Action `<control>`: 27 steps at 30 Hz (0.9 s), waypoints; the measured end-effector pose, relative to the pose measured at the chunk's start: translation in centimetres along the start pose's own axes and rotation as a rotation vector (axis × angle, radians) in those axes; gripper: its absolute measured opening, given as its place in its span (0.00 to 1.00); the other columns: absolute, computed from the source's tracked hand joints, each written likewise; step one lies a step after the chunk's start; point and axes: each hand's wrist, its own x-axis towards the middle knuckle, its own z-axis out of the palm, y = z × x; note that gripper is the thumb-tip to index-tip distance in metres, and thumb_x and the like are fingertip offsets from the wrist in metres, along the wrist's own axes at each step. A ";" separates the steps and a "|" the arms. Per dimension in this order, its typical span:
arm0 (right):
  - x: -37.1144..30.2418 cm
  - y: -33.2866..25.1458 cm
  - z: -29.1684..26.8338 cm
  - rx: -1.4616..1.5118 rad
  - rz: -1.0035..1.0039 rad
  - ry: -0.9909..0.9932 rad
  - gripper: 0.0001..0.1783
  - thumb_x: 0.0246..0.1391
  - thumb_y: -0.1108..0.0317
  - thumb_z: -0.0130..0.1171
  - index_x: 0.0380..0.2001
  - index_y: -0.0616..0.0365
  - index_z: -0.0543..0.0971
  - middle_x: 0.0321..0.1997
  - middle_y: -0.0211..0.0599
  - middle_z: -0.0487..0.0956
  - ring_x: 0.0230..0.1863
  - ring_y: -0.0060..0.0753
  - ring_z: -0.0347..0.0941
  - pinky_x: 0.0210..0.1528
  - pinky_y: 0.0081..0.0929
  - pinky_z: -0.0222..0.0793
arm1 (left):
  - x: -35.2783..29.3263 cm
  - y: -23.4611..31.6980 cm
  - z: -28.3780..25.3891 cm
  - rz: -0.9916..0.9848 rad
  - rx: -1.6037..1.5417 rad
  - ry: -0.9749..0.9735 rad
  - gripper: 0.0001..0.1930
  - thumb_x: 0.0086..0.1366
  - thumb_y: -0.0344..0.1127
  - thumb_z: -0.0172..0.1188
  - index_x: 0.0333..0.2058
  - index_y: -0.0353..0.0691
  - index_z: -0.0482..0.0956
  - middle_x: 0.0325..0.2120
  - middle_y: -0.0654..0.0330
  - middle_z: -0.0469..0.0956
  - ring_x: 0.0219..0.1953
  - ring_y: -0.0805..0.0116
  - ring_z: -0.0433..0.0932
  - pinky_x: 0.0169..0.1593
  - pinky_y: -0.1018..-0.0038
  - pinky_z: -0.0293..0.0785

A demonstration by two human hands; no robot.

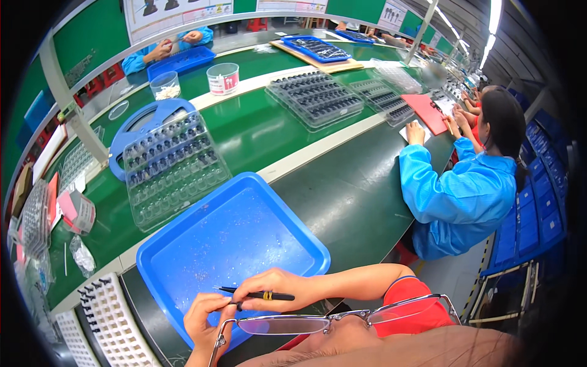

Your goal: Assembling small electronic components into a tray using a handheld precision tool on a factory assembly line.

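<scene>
My right hand [272,284] is closed around slim black tweezers [278,296] with a yellow mark, their fine tip pointing left. Just beside it, my left hand [208,318] pinches a small dark part [236,304] between thumb and fingertips; its exact kind is too small to tell. Both hands meet over the near edge of a blue tray [296,229], whose floor carries scattered tiny specks. Part of the left hand is hidden behind the rim of a pair of glasses.
Beyond the tray lies a clear blister tray [174,165] of small dark parts, over a blue reel [147,119]. White foam trays [119,324] stand at lower left. Clear tubs [223,79] and another blister tray [315,98] sit farther back. A co-worker in blue [458,189] works at right.
</scene>
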 end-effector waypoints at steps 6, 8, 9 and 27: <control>0.2 0.2 -0.6 -0.051 -0.005 0.016 0.10 0.59 0.72 0.56 0.43 0.61 0.77 0.39 0.42 0.80 0.37 0.38 0.79 0.39 0.29 0.73 | 2.0 0.4 -1.0 -0.175 -0.021 -0.348 0.13 0.55 0.23 0.66 0.41 0.37 0.82 0.30 0.55 0.79 0.31 0.70 0.78 0.37 0.77 0.76; 0.5 0.1 -1.0 -0.074 0.064 0.006 0.11 0.58 0.73 0.57 0.44 0.60 0.77 0.40 0.42 0.80 0.40 0.36 0.78 0.42 0.29 0.73 | 2.5 0.0 -1.2 -0.043 0.004 -0.328 0.10 0.57 0.24 0.65 0.38 0.36 0.82 0.33 0.55 0.80 0.34 0.71 0.79 0.40 0.76 0.76; 0.7 -0.5 -1.4 -0.096 0.088 0.041 0.13 0.58 0.73 0.58 0.47 0.60 0.76 0.42 0.42 0.80 0.41 0.36 0.79 0.43 0.30 0.74 | 2.3 -0.3 -1.1 -0.094 0.027 -0.295 0.10 0.57 0.24 0.65 0.38 0.36 0.82 0.33 0.55 0.80 0.34 0.71 0.79 0.40 0.76 0.76; 1.8 0.0 -2.6 -0.399 0.163 0.262 0.08 0.55 0.71 0.62 0.38 0.61 0.81 0.37 0.41 0.81 0.39 0.36 0.79 0.41 0.28 0.72 | 2.1 -0.7 -1.5 -0.599 -0.485 0.049 0.06 0.64 0.24 0.58 0.40 0.31 0.76 0.38 0.52 0.80 0.39 0.69 0.79 0.42 0.73 0.79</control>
